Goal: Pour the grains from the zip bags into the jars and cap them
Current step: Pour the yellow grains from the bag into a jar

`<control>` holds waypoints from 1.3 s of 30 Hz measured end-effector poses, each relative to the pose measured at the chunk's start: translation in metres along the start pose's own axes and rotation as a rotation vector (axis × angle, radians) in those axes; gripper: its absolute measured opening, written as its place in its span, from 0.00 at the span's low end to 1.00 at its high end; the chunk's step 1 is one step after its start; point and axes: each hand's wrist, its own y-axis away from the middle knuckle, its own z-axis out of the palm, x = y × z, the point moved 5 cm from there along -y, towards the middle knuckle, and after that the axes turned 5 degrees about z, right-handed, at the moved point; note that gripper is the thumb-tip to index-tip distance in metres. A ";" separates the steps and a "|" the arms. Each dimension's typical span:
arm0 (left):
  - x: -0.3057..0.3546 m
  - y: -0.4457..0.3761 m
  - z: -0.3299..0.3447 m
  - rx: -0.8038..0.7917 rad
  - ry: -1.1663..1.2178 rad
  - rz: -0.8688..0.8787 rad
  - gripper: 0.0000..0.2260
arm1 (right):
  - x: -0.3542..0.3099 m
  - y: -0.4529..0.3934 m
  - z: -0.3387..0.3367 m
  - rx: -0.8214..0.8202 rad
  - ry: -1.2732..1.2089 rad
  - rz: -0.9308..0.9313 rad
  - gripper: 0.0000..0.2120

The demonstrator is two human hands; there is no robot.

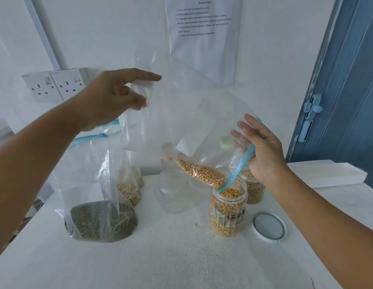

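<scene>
Your left hand [116, 97] pinches the corn bag [194, 122] by its raised bottom corner; your right hand [262, 151], fingers loosely round the blue zip edge, steers its mouth into the nearly full corn jar [229, 211] — kernels could overflow, or the light jar tip toward its lid [269, 227].

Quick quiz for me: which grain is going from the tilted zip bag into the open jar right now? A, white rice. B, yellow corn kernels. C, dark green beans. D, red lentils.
B: the zip bag, held by the left hand and right hand, spills yellow corn kernels into the jar; the bag of dark green beans stands untouched.
</scene>
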 end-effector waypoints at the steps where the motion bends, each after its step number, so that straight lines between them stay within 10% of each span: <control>1: 0.000 0.002 0.003 0.008 0.017 -0.003 0.24 | 0.000 0.000 0.000 -0.001 -0.008 0.010 0.13; 24: -0.033 0.030 0.026 0.032 -0.065 0.024 0.14 | 0.005 0.000 -0.002 -0.014 0.050 0.014 0.13; 30: -0.027 0.015 0.033 0.113 0.258 0.010 0.28 | 0.003 -0.003 -0.006 0.000 0.045 0.007 0.13; 39: -0.004 -0.008 0.029 0.167 0.368 -0.021 0.23 | 0.001 -0.004 -0.009 0.019 0.045 0.001 0.14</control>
